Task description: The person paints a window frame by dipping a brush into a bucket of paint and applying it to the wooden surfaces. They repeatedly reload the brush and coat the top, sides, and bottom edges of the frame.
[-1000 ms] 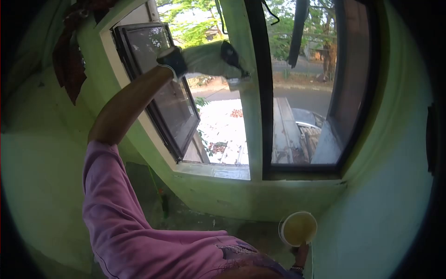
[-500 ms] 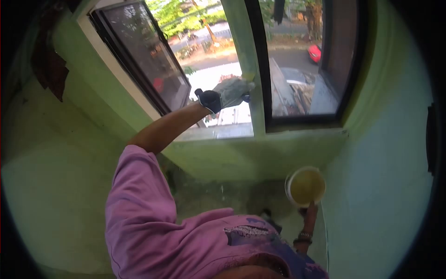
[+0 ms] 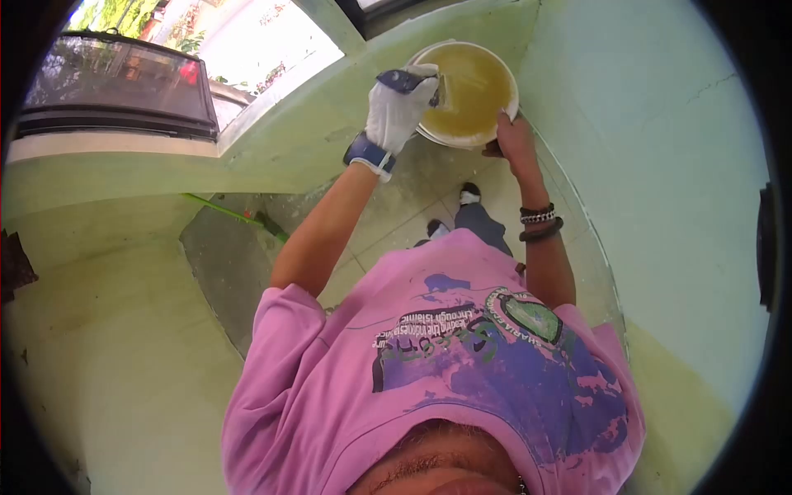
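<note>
My left hand (image 3: 398, 111), in a white and dark blue glove, is closed around a paintbrush (image 3: 445, 92). The glove hides most of the brush; its visible end is over the left inner side of the bucket. My bare right hand (image 3: 516, 142) grips the near right rim of the white bucket (image 3: 513, 87), with bracelets on that wrist. Inside the bucket is yellowish paint (image 3: 470, 87). The bucket is held up near the wall below the window.
An open window sash (image 3: 124, 87) swings out at upper left above the sill (image 3: 280, 103). Green walls stand ahead and to the left, a pale blue-green wall (image 3: 676, 165) close on the right. A green stick (image 3: 223, 210) leans low left. My feet (image 3: 469, 195) are on floor tiles.
My left hand has come down from the window post to the bucket with the brush. The bucket in my right hand appears higher and nearer. My view has tilted down.
</note>
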A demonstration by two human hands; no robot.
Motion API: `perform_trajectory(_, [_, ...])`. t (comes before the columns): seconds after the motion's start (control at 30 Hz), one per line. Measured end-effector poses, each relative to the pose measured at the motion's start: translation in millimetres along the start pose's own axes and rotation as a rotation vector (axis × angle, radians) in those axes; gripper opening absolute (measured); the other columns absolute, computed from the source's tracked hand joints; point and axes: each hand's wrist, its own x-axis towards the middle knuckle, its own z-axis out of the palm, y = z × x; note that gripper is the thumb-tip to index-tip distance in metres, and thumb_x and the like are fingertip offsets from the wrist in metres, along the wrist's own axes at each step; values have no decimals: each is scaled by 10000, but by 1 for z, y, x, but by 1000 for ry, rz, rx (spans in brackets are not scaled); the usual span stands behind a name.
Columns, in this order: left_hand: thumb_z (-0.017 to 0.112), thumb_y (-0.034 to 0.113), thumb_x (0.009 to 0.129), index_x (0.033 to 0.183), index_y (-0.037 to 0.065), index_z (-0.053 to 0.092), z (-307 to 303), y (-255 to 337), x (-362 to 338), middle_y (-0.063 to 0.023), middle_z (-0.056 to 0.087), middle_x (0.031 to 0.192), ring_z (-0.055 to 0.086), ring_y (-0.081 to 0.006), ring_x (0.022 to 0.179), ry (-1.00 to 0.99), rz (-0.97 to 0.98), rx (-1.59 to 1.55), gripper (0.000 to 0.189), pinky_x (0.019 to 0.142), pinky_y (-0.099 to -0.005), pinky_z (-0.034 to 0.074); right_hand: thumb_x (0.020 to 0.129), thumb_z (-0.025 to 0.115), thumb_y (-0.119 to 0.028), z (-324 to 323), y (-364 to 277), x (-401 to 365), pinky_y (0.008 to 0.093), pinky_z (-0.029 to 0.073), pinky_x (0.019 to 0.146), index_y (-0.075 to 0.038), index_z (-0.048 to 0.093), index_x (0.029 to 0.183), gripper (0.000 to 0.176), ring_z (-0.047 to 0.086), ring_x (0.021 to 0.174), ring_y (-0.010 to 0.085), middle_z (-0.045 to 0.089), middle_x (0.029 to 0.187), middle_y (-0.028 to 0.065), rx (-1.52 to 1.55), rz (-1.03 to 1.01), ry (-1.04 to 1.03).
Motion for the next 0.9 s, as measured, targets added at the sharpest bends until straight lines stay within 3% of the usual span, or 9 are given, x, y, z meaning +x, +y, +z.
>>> perform_trajectory(0.07, [621, 111, 799, 922, 19, 634, 17, -9, 2, -65, 656, 810, 621, -145, 671, 27, -274, -266, 155, 585, -277, 498, 909, 446, -303, 3, 0, -5, 326, 564, 444, 152, 548, 919, 466, 639, 529, 246, 620, 710, 188, 28, -21, -15])
perform_trajectory(0.2, [601, 60, 820, 867, 47, 589, 45, -15, 14, -70, 612, 845, 613, -175, 752, 253, -560, -567, 50, 624, -275, 539, 917, 433, -296, 4, -3, -4, 333, 559, 434, 176, 544, 869, 488, 642, 522, 260, 621, 705, 213, -37, -79, -57])
perform_trajectory(0.33, [586, 52, 816, 927, 44, 542, 76, -45, 31, -82, 592, 866, 597, -172, 727, 557, -519, -731, 120, 590, -265, 526, 920, 425, -284, 3, 6, 2, 332, 558, 442, 174, 541, 883, 474, 645, 526, 270, 623, 700, 213, -91, -132, -111])
perform_trajectory(0.47, [573, 114, 789, 952, 46, 568, 101, -50, 42, -69, 590, 879, 564, -187, 725, 760, -404, -686, 177, 654, -336, 474, 923, 417, -269, 5, 0, -8, 330, 561, 460, 156, 530, 954, 441, 647, 531, 283, 626, 728, 219, -114, -174, -50])
perform_trajectory(0.6, [561, 168, 813, 902, 50, 604, 91, -61, 29, -82, 623, 841, 555, -181, 686, 554, -491, -66, 154, 642, -342, 447, 899, 436, -214, 6, -5, -15, 351, 559, 462, 103, 497, 1083, 371, 649, 546, 297, 633, 773, 242, -123, -149, -95])
perform_trajectory(0.73, [570, 108, 775, 860, 61, 599, 90, -74, 36, -64, 623, 764, 576, -150, 630, 636, -330, -443, 101, 533, -306, 442, 886, 443, -184, 7, -8, -21, 351, 559, 449, 90, 484, 1117, 361, 648, 555, 314, 629, 798, 267, -129, -125, -87])
perform_trajectory(0.77, [549, 118, 774, 840, 48, 615, 97, -85, 43, -71, 627, 736, 577, -165, 608, 756, -337, -337, 117, 533, -319, 442, 887, 441, -184, 8, -6, -22, 352, 557, 452, 93, 485, 1114, 361, 649, 556, 313, 628, 792, 267, -130, -138, -97])
perform_trajectory(0.83, [534, 140, 761, 795, 20, 618, 83, -90, 46, -108, 634, 713, 572, -201, 584, 475, -539, -4, 150, 540, -359, 444, 889, 436, -183, 9, -4, -22, 353, 554, 457, 99, 487, 1107, 360, 650, 558, 313, 626, 782, 268, -143, -185, -124])
perform_trajectory(0.9, [525, 169, 745, 775, -11, 610, 65, -73, 38, -156, 635, 710, 579, -237, 591, 389, -490, 391, 201, 556, -397, 440, 892, 441, -191, 10, -3, -25, 366, 543, 453, 103, 498, 1083, 355, 651, 558, 312, 625, 759, 253, -331, -211, -85])
